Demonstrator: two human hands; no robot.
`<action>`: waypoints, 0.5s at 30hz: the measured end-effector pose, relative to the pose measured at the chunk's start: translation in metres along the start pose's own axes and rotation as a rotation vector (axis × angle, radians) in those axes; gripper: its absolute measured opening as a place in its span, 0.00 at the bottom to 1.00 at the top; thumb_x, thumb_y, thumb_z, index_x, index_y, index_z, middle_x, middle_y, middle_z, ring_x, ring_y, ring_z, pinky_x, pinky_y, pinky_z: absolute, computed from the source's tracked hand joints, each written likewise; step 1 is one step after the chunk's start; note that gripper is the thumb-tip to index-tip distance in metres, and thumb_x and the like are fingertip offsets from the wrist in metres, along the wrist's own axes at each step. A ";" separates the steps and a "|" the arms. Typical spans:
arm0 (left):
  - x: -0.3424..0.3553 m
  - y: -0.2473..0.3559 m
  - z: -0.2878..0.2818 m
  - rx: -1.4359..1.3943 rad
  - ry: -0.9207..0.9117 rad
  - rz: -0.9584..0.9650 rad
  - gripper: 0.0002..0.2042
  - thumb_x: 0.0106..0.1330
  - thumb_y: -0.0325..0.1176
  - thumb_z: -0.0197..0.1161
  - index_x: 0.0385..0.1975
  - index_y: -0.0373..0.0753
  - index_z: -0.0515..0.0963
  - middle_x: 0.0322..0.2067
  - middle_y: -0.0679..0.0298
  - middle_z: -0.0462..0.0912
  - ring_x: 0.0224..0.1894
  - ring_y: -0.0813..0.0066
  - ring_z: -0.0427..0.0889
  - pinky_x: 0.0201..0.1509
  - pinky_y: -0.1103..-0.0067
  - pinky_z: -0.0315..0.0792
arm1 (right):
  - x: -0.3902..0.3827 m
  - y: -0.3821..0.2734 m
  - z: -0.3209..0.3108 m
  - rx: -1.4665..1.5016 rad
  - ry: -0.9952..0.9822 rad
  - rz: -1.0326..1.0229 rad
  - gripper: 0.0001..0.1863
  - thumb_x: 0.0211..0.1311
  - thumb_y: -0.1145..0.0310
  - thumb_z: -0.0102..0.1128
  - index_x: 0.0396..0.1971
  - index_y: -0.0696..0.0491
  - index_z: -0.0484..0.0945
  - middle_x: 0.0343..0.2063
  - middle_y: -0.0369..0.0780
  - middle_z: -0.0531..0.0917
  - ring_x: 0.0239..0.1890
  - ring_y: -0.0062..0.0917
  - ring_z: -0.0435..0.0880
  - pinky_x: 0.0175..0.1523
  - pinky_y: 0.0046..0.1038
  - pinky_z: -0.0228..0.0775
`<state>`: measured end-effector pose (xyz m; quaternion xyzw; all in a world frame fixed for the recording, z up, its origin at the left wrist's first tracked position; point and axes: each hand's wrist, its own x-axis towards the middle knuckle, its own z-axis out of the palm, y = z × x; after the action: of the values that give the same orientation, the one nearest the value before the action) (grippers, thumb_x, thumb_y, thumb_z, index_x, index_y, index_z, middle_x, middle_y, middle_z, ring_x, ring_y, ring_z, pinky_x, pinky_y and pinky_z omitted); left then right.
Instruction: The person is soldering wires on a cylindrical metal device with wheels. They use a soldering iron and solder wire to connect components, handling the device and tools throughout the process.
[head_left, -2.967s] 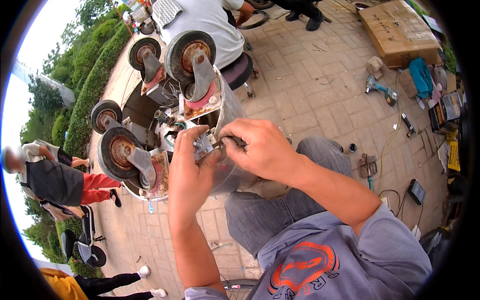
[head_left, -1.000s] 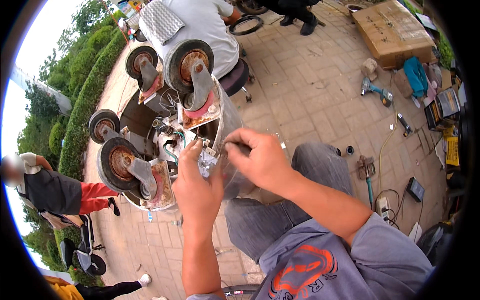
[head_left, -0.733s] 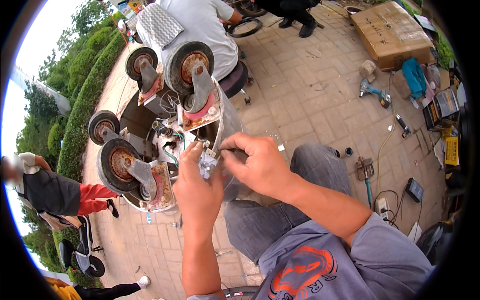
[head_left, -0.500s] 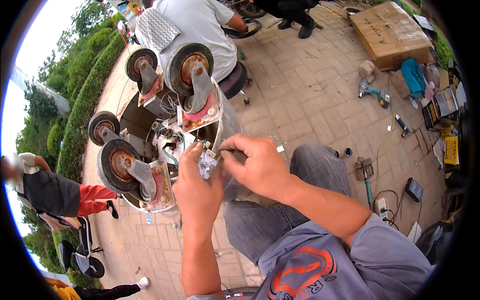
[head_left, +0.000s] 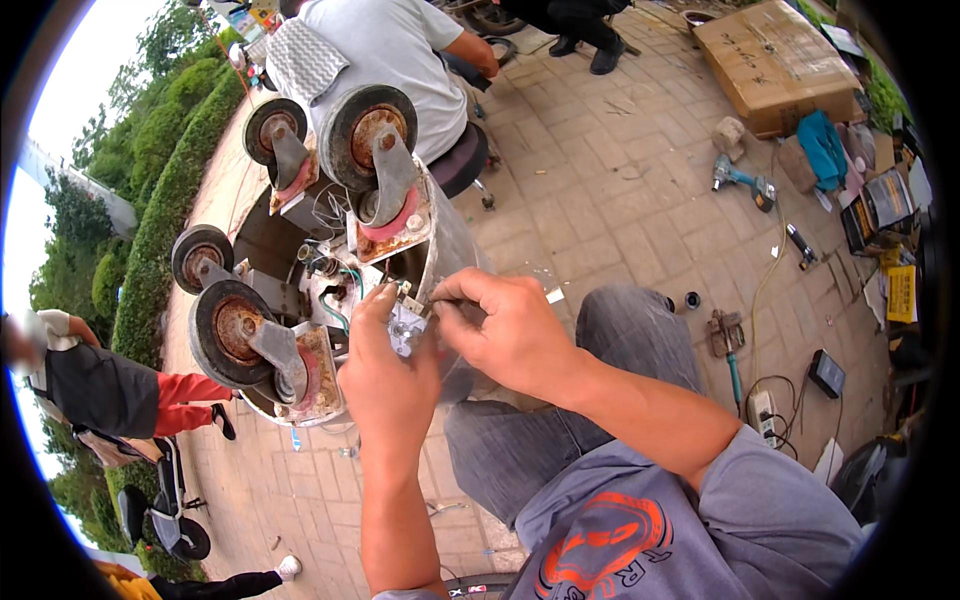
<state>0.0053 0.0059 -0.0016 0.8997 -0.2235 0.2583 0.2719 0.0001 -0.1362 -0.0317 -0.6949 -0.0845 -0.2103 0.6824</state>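
My left hand is closed around a small silvery part with a pale terminal block, gripping it between thumb and fingers. At the part's right edge, my right hand has thumb and forefinger pinched together; whatever is between them is too small to make out. Both hands are beside the open underside of an upturned metal drum. Rusty caster wheels are bolted to its rim on plates. Inside the drum are a green wire and a brassy fitting.
Beyond the drum, a person in a grey shirt sits on a round stool. On the paving to the right are a cordless power tool, a cardboard box, a clamp-like tool and a power strip with cables.
The whole view has shifted slightly, with the drum and hands a little further left. Both hands keep nearly the same hold on the silvery part.
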 end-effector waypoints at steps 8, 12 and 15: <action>-0.001 0.001 0.001 -0.012 -0.008 -0.004 0.22 0.55 0.22 0.66 0.52 0.32 0.72 0.46 0.48 0.80 0.49 0.50 0.81 0.50 0.67 0.74 | -0.002 0.003 -0.001 -0.043 0.002 -0.010 0.06 0.56 0.73 0.61 0.32 0.60 0.79 0.23 0.49 0.82 0.24 0.41 0.82 0.30 0.35 0.73; 0.000 0.000 0.000 0.007 0.002 0.008 0.22 0.55 0.22 0.66 0.52 0.32 0.72 0.46 0.48 0.80 0.49 0.50 0.81 0.51 0.67 0.74 | 0.000 0.004 0.001 -0.066 0.018 -0.099 0.06 0.56 0.73 0.61 0.32 0.59 0.78 0.22 0.48 0.82 0.24 0.43 0.82 0.30 0.37 0.73; -0.001 0.000 0.001 0.013 0.004 0.017 0.23 0.55 0.21 0.66 0.52 0.32 0.72 0.46 0.48 0.80 0.48 0.51 0.81 0.51 0.68 0.74 | 0.000 0.004 0.000 -0.084 0.013 -0.097 0.06 0.56 0.73 0.62 0.32 0.59 0.78 0.22 0.49 0.82 0.25 0.44 0.82 0.31 0.38 0.73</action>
<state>0.0054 0.0055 -0.0033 0.8988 -0.2292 0.2639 0.2644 0.0019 -0.1364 -0.0354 -0.7168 -0.1050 -0.2510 0.6420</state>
